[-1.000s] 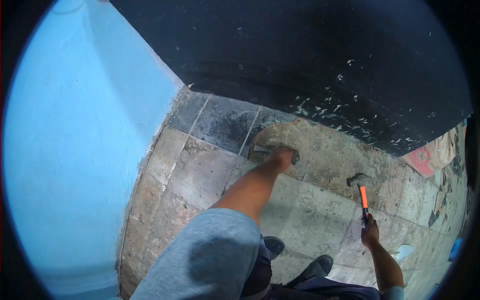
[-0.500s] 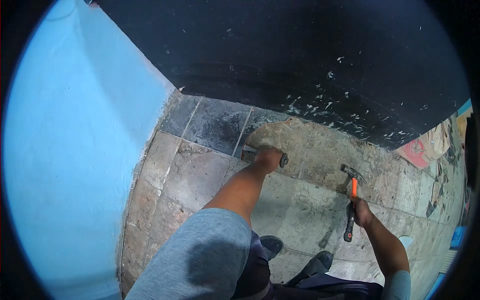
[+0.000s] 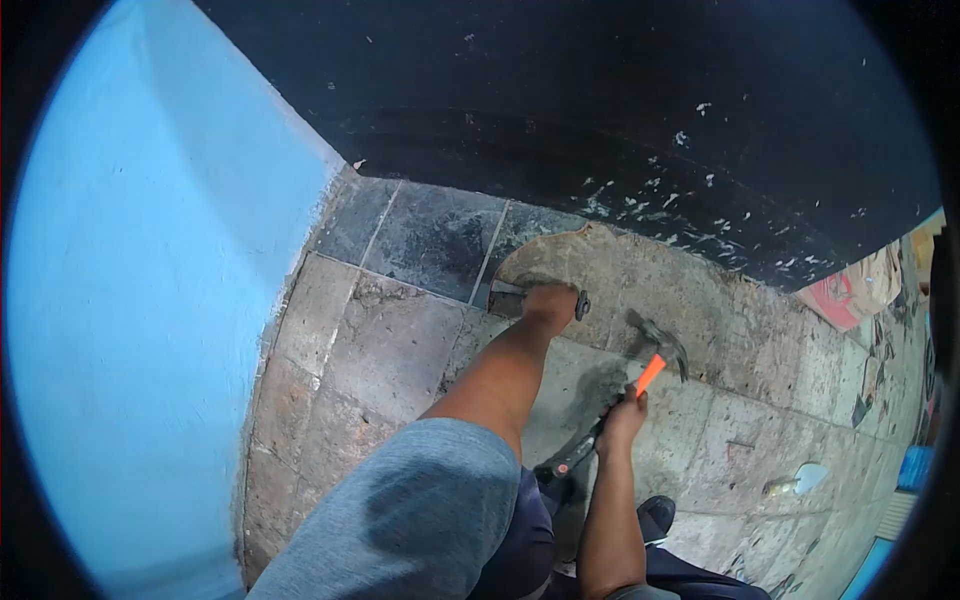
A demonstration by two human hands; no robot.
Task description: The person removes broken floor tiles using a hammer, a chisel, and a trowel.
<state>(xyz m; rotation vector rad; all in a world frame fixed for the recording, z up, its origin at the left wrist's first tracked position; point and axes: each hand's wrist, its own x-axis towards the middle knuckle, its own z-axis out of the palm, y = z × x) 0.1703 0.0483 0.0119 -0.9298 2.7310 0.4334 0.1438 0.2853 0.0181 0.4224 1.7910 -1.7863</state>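
My left hand [image 3: 550, 302] is closed around a chisel [image 3: 583, 305], held low over the floor. Its round striking end sticks out on the right, and its blade lies at the broken edge of the dark tiles [image 3: 440, 240]; the grip is hidden in my fist. My right hand [image 3: 624, 418] wraps the handle of a claw hammer [image 3: 660, 350] with an orange and black handle. The hammer head is to the right of the chisel end, apart from it. Bare rough floor [image 3: 640, 275] shows beyond both hands.
A black wall [image 3: 560, 90] with chipped paint rises in front, and a light blue wall [image 3: 170, 300] on the left. On the right lie a trowel [image 3: 808, 478], a red-printed sack [image 3: 845, 295] and tile fragments [image 3: 868, 390]. My shoe [image 3: 656, 515] is near the hammer.
My right hand has swung the hammer left, bringing its head closer to the chisel. My left hand keeps its grip in nearly the same place. More of the trowel shows.
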